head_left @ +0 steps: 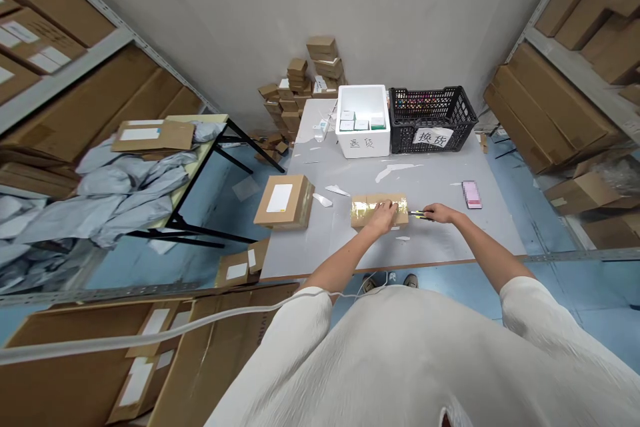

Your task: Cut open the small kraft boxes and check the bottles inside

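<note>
Carton point(379, 222) near the middle of the front edge of the table point(293, 257), tape point(361, 209) in place and top closed: seemingly early work (any cut too fine to make out), nothing laid open yet. Left hand point(384, 217) loosely spread on top, right hand point(440, 213) gripping a cutter-like tool point(419, 215) at the right end. Labelled box point(273, 212) by the left edge, likewise closed.

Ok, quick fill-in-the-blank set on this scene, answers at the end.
1. The left hand is on top of a cardboard box bound with shiny ____.
2. The right hand holds a slim tool at that box's ____ end, as pictured.
3. The white bin stands to the ____ of the black crate, as pictured.

Missing words: tape; right; left.
</note>
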A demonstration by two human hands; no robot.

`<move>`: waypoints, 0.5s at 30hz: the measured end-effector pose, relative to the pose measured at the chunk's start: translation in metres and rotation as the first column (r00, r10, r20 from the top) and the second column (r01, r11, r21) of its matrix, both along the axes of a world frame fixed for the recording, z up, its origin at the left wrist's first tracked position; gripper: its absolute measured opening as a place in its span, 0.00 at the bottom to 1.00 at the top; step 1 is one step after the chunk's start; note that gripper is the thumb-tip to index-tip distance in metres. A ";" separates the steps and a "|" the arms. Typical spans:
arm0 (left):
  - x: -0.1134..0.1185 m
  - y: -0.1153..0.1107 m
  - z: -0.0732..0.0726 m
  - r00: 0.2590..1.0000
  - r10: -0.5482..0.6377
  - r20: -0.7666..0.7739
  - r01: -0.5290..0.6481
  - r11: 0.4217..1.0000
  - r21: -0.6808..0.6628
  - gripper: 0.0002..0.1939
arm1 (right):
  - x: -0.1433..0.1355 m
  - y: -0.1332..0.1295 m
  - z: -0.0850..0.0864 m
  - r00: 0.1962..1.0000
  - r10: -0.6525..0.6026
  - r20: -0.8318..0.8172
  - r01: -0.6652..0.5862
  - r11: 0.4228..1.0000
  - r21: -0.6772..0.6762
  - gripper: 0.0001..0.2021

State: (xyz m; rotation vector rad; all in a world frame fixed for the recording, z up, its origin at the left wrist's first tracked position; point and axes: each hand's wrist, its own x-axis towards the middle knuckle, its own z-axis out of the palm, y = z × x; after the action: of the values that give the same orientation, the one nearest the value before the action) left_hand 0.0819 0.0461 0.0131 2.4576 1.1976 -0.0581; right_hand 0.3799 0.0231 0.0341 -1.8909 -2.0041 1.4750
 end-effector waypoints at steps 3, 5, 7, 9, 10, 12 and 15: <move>-0.004 0.002 -0.006 0.999 -0.023 0.036 0.022 1.000 0.020 0.34 | 0.009 -0.012 -0.002 0.987 -0.157 -0.041 0.156 0.987 -0.029 0.14; -0.007 0.005 -0.009 0.997 -0.006 0.076 0.004 1.000 0.028 0.36 | 0.014 -0.017 -0.005 0.961 -0.263 -0.091 0.260 0.965 -0.045 0.12; -0.007 0.008 -0.012 0.991 0.046 0.124 -0.050 0.998 0.024 0.37 | 0.018 -0.020 -0.011 0.937 -0.322 -0.136 0.318 0.947 -0.048 0.13; -0.004 0.014 -0.015 0.980 0.111 0.163 -0.117 0.993 0.025 0.33 | 0.020 -0.022 -0.017 0.931 -0.327 -0.161 0.329 0.944 -0.014 0.15; -0.002 0.016 -0.016 0.974 0.145 0.174 -0.153 0.988 0.033 0.31 | 0.020 -0.023 -0.020 0.934 -0.317 -0.167 0.324 0.946 0.017 0.16; 0.002 0.022 -0.019 0.963 0.203 0.177 -0.217 0.974 0.062 0.27 | 0.018 -0.025 -0.024 0.946 -0.282 -0.160 0.300 0.949 0.101 0.18; 0.004 0.028 -0.021 0.966 0.218 0.142 -0.231 0.970 0.081 0.25 | 0.012 -0.029 -0.023 0.978 -0.186 -0.094 0.205 0.943 0.263 0.19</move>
State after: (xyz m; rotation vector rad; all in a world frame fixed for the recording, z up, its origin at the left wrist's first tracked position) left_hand 0.0855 0.0737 -0.0078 2.3468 1.4408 0.2284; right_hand 0.3919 -0.0062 0.0108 -1.8354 -1.8174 1.1341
